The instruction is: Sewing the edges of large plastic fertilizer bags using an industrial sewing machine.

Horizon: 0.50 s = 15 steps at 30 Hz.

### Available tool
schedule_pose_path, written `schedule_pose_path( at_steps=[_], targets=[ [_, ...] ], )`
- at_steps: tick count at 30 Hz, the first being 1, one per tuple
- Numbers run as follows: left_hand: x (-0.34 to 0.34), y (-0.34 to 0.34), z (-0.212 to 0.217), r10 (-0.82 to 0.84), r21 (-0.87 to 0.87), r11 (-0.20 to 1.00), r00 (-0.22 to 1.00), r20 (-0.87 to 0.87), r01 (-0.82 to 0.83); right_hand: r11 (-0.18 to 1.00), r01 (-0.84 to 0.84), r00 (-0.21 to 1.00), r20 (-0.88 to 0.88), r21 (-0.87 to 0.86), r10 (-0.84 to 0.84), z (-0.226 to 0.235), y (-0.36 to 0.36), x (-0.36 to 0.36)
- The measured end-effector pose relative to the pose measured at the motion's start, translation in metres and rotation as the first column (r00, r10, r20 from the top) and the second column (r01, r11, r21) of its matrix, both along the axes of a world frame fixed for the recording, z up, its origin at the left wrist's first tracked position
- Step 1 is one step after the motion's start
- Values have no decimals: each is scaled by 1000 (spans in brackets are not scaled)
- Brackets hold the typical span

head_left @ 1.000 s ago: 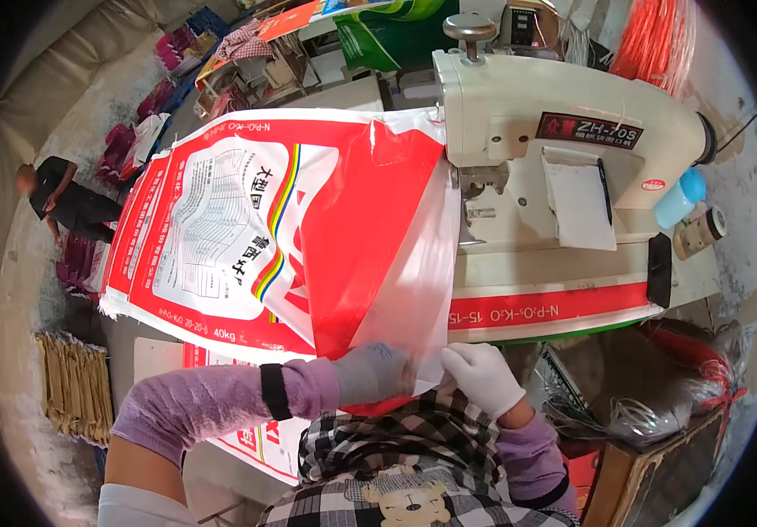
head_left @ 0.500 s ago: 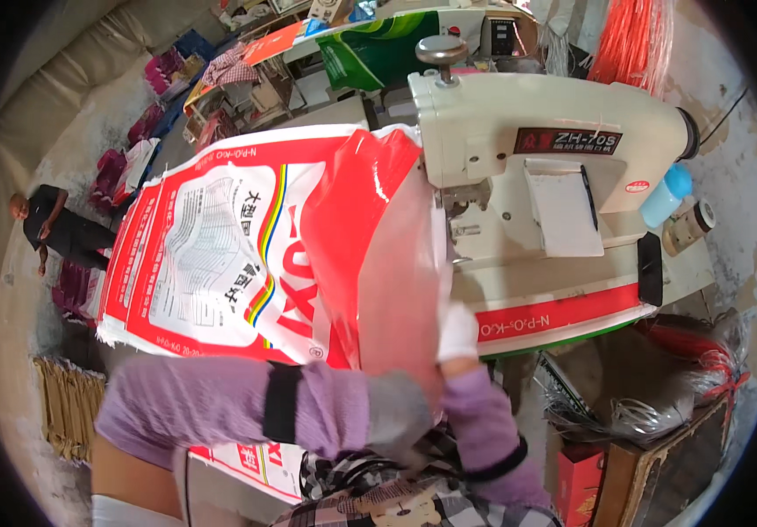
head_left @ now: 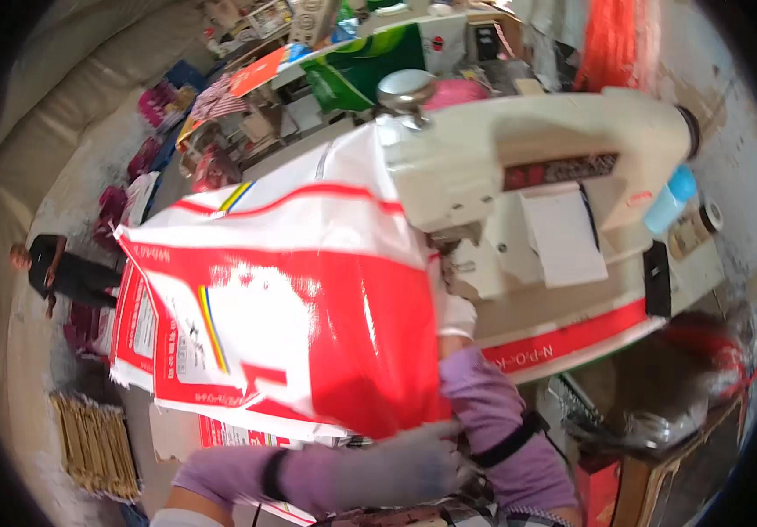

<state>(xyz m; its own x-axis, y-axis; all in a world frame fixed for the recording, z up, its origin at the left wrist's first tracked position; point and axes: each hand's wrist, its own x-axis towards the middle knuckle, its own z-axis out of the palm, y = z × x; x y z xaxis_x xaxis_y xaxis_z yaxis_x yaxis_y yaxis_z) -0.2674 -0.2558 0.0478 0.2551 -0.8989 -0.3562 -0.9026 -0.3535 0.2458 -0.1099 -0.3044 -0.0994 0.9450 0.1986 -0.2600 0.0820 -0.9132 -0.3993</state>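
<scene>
A large red and white printed bag (head_left: 370, 325) lies bulging across the machine table, its right edge beside the head of a cream sewing machine (head_left: 449, 167). My right hand (head_left: 457, 318), in a white glove, is closed at that right edge just in front of the presser foot; the bag partly hides its fingers. My left hand (head_left: 414, 465), in a grey glove, is at the bag's near edge, low in front of my body. Motion smears its fingers, so its grip cannot be made out.
A notepad (head_left: 563, 233) leans on the machine, with a blue bottle (head_left: 670, 198) and a thread spool (head_left: 696, 227) to its right. More bags (head_left: 137, 342) lie under the left side. A wooden crate (head_left: 681, 457) stands near right, and a person (head_left: 62, 268) stands far left.
The bag has been turned and folded over, its near edge now lower and its surface bulging up. My left hand has moved down toward my body; the right has moved slightly away from me.
</scene>
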Motion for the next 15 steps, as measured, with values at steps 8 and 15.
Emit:
schedule_pose_path(
  at_steps=[8, 15],
  targets=[
    [148, 384, 113, 605, -345, 531, 61, 794, -773, 942, -30, 999, 41, 335, 17, -15, -86, -59],
    [197, 418, 104, 733, -481, 217, -183, 655, -850, 643, 184, 982, -165, 743, -90, 6, -106, -76]
  ],
)
